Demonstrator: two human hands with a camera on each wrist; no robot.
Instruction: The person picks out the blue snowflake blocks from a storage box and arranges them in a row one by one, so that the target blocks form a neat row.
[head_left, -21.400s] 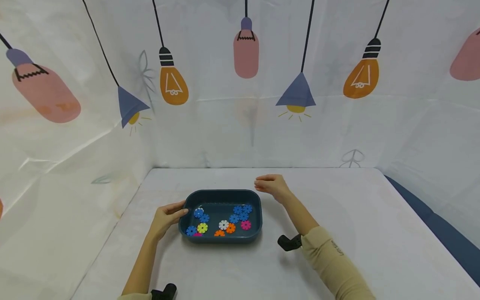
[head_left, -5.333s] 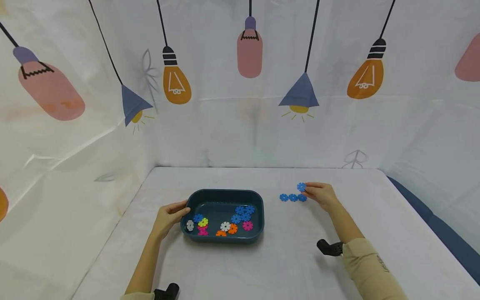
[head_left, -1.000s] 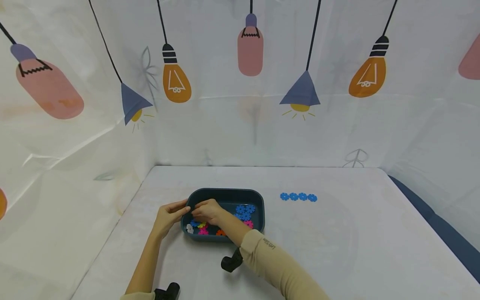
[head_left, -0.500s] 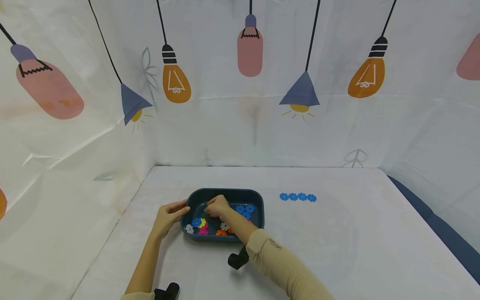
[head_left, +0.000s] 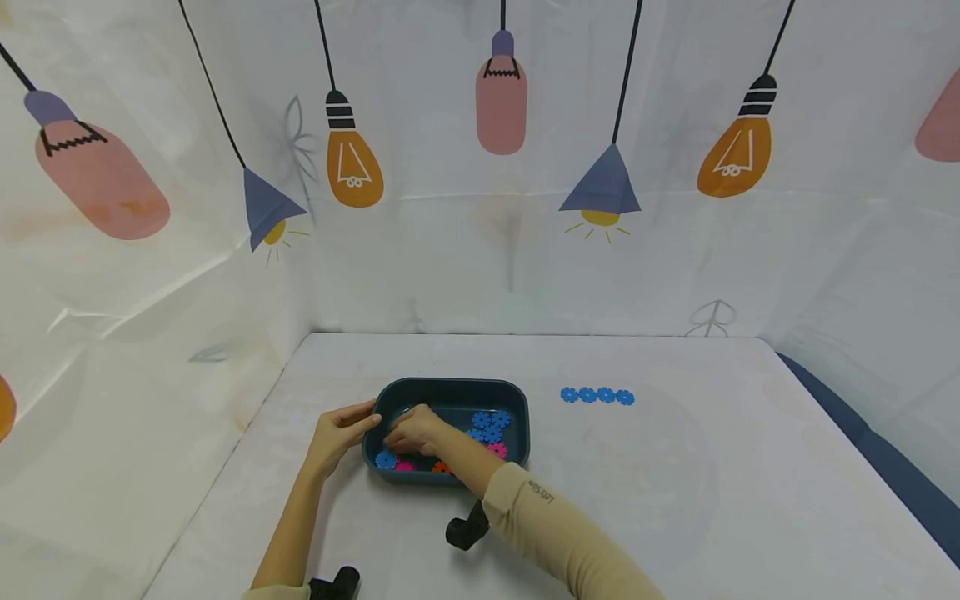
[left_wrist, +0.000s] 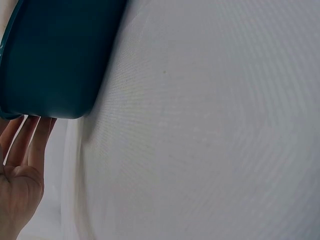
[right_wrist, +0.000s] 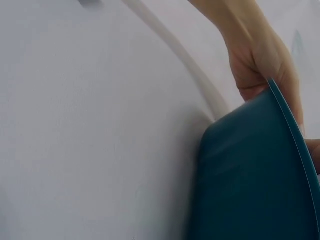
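Note:
My left hand [head_left: 333, 437] grips the left end of a dark teal tray [head_left: 453, 382], thumb at the rim and fingers along the outer wall. The left wrist view shows these fingers [left_wrist: 22, 145] against the tray wall. My right hand [head_left: 417, 431] reaches down into the left part of the tray, fingers bent. Its fingertips are hidden, so whether they pinch a piece does not show. Close by lie a blue flower-shaped plastic disc [head_left: 386, 460] and a pink disc [head_left: 405, 467]. Several blue discs [head_left: 491, 425], another pink disc [head_left: 497, 450] and an orange disc [head_left: 442, 467] lie farther right.
Several blue discs [head_left: 597, 395] form a straight row on the white table [head_left: 675, 483], right of the tray. A white sheet [head_left: 435, 275] printed with lamps rises behind the table. Black camera mounts [head_left: 467, 527] stick out from both wrists.
Since five seconds ago my right hand has added a blue disc to the row and returned to the tray. In the last half second it moves left and toward me. My left hand stays put.

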